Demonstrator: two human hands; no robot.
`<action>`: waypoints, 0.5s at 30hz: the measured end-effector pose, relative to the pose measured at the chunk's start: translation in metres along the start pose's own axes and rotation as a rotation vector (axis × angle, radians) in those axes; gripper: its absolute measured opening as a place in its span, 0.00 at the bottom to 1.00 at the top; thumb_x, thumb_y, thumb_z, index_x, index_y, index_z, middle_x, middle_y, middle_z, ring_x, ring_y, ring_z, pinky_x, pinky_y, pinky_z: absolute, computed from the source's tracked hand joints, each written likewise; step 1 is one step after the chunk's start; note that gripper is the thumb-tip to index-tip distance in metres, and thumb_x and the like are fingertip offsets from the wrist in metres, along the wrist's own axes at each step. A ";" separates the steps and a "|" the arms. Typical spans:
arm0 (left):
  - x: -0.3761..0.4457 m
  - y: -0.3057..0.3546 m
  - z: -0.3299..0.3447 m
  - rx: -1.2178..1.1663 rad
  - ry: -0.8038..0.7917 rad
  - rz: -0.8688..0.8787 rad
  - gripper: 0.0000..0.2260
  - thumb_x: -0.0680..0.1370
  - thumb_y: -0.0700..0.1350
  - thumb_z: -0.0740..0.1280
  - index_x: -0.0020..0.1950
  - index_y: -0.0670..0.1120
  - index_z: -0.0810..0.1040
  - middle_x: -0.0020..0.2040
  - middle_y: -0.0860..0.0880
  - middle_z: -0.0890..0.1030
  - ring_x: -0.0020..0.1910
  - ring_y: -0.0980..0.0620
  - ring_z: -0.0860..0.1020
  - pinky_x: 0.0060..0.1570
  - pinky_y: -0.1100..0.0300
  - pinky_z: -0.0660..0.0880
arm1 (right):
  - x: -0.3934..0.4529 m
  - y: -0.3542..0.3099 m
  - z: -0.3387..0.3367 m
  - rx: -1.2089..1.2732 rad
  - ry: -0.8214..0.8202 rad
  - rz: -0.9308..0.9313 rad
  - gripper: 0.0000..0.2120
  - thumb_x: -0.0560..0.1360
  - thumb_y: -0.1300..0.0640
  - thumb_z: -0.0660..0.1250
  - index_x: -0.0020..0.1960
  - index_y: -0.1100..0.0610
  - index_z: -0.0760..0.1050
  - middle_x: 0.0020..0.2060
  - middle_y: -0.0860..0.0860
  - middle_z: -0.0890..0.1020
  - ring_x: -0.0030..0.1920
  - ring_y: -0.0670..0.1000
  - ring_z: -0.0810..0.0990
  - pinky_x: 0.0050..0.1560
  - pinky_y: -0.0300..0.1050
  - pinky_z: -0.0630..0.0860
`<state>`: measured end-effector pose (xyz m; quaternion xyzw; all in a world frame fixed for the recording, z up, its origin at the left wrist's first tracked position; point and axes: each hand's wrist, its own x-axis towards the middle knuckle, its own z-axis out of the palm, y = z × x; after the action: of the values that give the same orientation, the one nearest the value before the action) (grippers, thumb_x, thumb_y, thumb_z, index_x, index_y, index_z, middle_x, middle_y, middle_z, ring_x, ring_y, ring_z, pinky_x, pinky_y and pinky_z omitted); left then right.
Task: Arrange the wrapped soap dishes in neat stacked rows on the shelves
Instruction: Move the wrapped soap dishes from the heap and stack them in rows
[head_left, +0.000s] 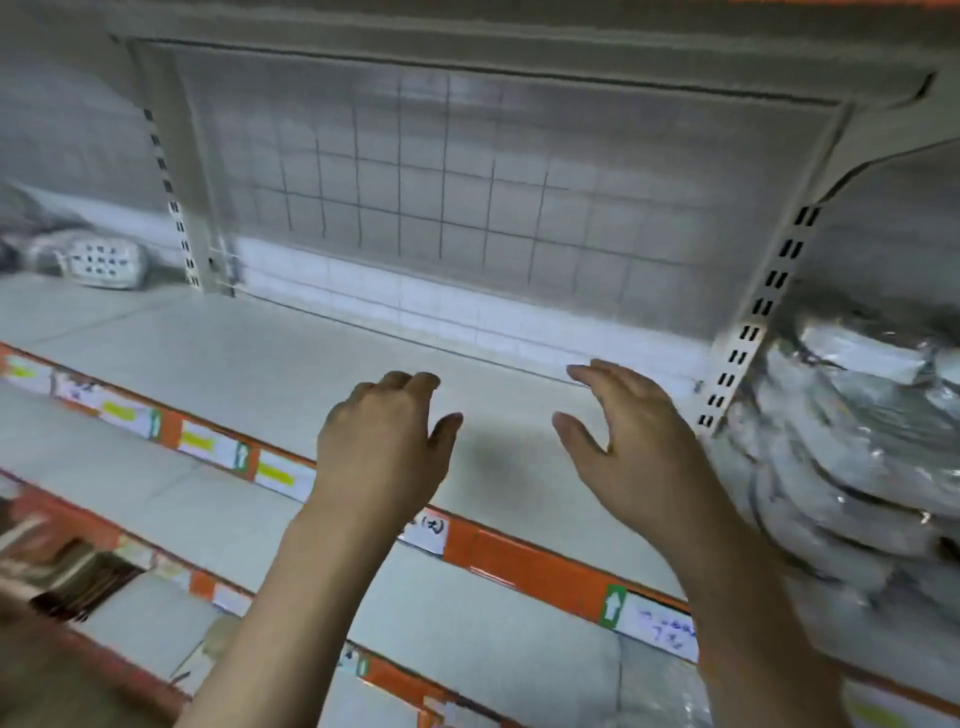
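— White metal shelving (291, 364) across the whole head view, wire grid back panel (441, 208) at upper centre, orange price strip (524, 564) along the front edge.
— How many shelf levels?
— Three counted: the bare top board mid-frame, a second below it at left, a third at lower left, each edged in orange with paper labels.
— And uprights?
— Two slotted posts, one at upper left (176, 208), one at right (753, 322).
— Wrapped soap dishes?
— Stacked at the right edge (857, 441), past the right post, shiny film over them; too blurred to count. One more wrapped item with dark holes (104, 262) at far left, beyond the left post, lying alone.
— Hands?
— Two, both bare, raised over the front of the top board at centre frame. Left hand (384, 441): fingers loosely curled downward, thumb out to the right, holding nothing. Right hand (628, 436): fingers relaxed and slightly bent, thumb spread toward the left, holding nothing.
— Touching the shelf?
— Cannot tell; soft shadow on the board between them. Well apart from both the right stack and the far-left item, palms turned toward each other with a gap between.
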<state>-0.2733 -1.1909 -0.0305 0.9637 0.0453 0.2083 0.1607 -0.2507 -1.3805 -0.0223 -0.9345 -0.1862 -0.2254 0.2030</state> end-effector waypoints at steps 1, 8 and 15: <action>-0.005 -0.026 -0.004 0.023 -0.013 -0.039 0.20 0.79 0.56 0.60 0.69 0.51 0.69 0.63 0.50 0.76 0.61 0.46 0.73 0.54 0.55 0.71 | -0.002 -0.017 0.021 0.023 -0.009 0.010 0.22 0.78 0.50 0.63 0.70 0.53 0.68 0.69 0.50 0.70 0.71 0.49 0.63 0.67 0.36 0.55; -0.029 -0.176 -0.030 0.064 -0.049 -0.254 0.19 0.79 0.55 0.60 0.67 0.50 0.71 0.62 0.50 0.76 0.62 0.45 0.72 0.55 0.54 0.71 | 0.014 -0.129 0.129 0.132 -0.163 -0.009 0.21 0.77 0.52 0.64 0.69 0.55 0.69 0.68 0.51 0.71 0.70 0.49 0.64 0.66 0.37 0.58; -0.019 -0.278 -0.040 0.030 -0.010 -0.392 0.20 0.79 0.55 0.61 0.68 0.49 0.71 0.63 0.49 0.75 0.61 0.46 0.73 0.55 0.52 0.72 | 0.060 -0.206 0.197 0.191 -0.222 -0.112 0.20 0.78 0.53 0.63 0.69 0.54 0.69 0.68 0.50 0.71 0.69 0.48 0.64 0.64 0.35 0.57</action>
<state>-0.3124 -0.9193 -0.0950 0.9397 0.2343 0.1678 0.1840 -0.2234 -1.0993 -0.0921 -0.9182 -0.2800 -0.1128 0.2563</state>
